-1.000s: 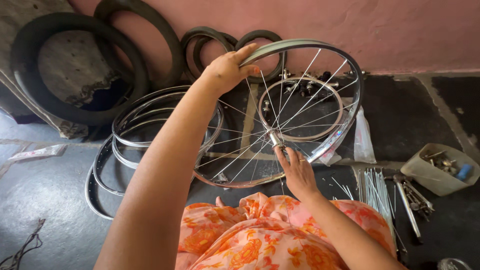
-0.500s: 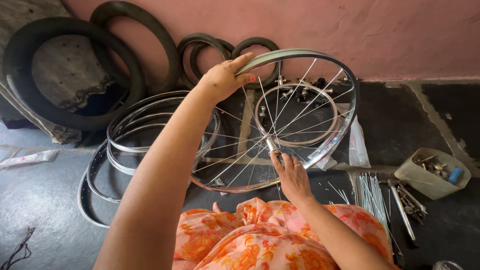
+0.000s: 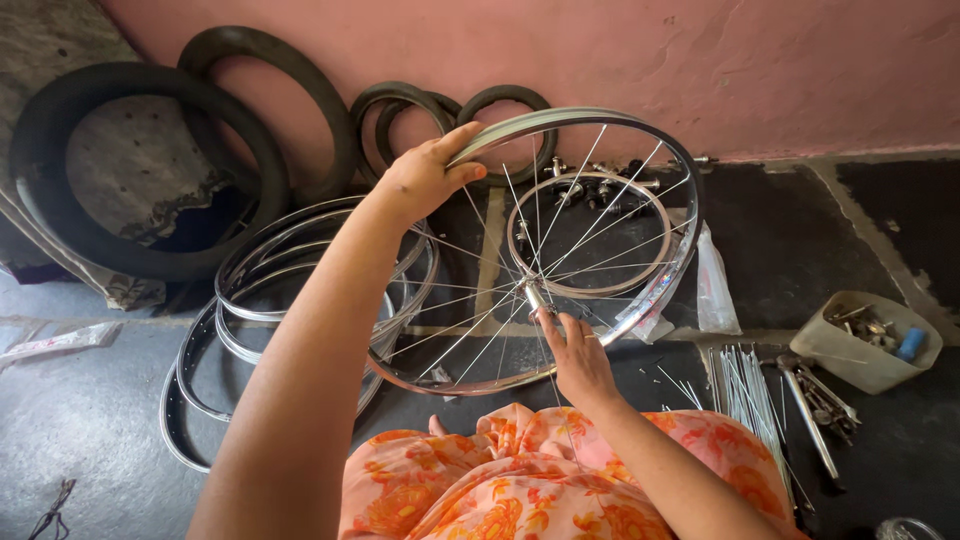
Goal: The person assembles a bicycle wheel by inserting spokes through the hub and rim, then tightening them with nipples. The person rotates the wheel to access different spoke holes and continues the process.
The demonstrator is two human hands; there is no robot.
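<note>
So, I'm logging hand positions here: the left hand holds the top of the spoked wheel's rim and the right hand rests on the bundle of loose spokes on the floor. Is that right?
Not quite. The left hand does hold the top of the spoked wheel at its rim, but the right hand is at the wheel's hub, fingers on it, not on the loose spokes, which lie untouched on the floor to its right. The head view shows this.

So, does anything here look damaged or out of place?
Mostly no. The wheel has a wide gap with no spokes on its right side. Loose spokes lie on the floor beside it.
</note>
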